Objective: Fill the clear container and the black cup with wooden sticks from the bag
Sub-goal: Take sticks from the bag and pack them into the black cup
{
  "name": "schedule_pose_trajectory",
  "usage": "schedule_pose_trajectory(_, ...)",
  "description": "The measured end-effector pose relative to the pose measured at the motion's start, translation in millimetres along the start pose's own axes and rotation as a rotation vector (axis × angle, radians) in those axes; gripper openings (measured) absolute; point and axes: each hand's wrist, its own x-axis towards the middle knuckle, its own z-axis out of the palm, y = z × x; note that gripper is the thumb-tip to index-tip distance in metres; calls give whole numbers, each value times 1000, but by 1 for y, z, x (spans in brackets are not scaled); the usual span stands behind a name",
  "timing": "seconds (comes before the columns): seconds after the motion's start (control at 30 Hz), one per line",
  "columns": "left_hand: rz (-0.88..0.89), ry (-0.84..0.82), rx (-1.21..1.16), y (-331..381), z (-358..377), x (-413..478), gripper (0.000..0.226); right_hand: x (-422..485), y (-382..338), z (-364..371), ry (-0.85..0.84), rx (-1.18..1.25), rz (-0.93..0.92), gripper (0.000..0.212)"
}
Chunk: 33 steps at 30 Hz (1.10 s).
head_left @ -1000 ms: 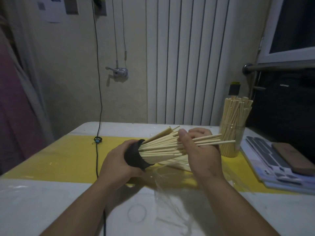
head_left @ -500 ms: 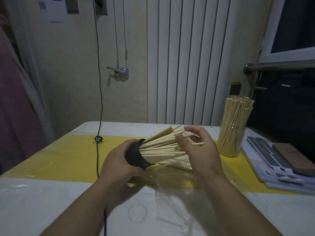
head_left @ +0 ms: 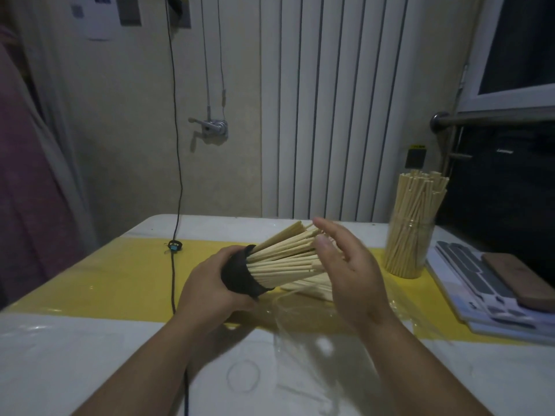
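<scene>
The left hand (head_left: pixel 210 283) is gripping the black cup (head_left: pixel 240 276), fingers curled round its base. It is holding the cup tipped on its side above the middle of the tabletop (head_left: pixel 90 355), mouth pointing right and slightly up. Sticks (head_left: pixel 285 253) are fanning out of the cup toward the right hand (head_left: pixel 351 265). That hand is hanging at their tips with fingers straight and loose, grasping nothing; blur is hiding whether the palm is touching the tips.

Under both hands the clear bag (head_left: pixel 300 328) is lying crumpled, running from the middle toward the near edge. A few loose sticks (head_left: pixel 312 291) are lying in it just below the cup.

The container (head_left: pixel 410 244) is standing upright near the far right corner, packed with sticks rising well above its rim. Just beside it, along the right edge, printed sheets (head_left: pixel 468 280) are lying with a brown block (head_left: pixel 516 277) on top.

A black cable (head_left: pixel 173 280) is crossing the tabletop from far edge to near edge, left of the left hand. A thin ring (head_left: pixel 227 375) is lying by the near edge.
</scene>
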Motion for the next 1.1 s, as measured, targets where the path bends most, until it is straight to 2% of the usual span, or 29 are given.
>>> schedule_pose_trajectory(0.17,-3,-12,-6,-1,-2,-1,84,-1,3,5,-35,-124,-102,47)
schedule_pose_trajectory(0.33,20,-16,27,0,0,-1,84,0,9,5,66,-168,-111,33)
schedule_pose_trajectory(0.5,1,-11,1,-1,-2,-1,82,3,10,7,-15,-132,-81,37)
schedule_pose_trajectory(0.6,1,-14,24,0,0,0,82,0,11,8,60,-153,-128,26)
schedule_pose_trajectory(0.73,27,-29,63,-1,1,1,81,-2,7,8,85,-148,-135,30)
schedule_pose_trajectory(0.87,6,-3,22,-4,-1,2,83,-2,7,11,116,-215,-242,29)
schedule_pose_trajectory(1.0,23,-15,39,-4,1,2,84,-3,3,4,160,-42,-165,34)
schedule_pose_trajectory(1.1,27,-21,64,-3,1,1,84,-2,2,4,96,-58,-126,38)
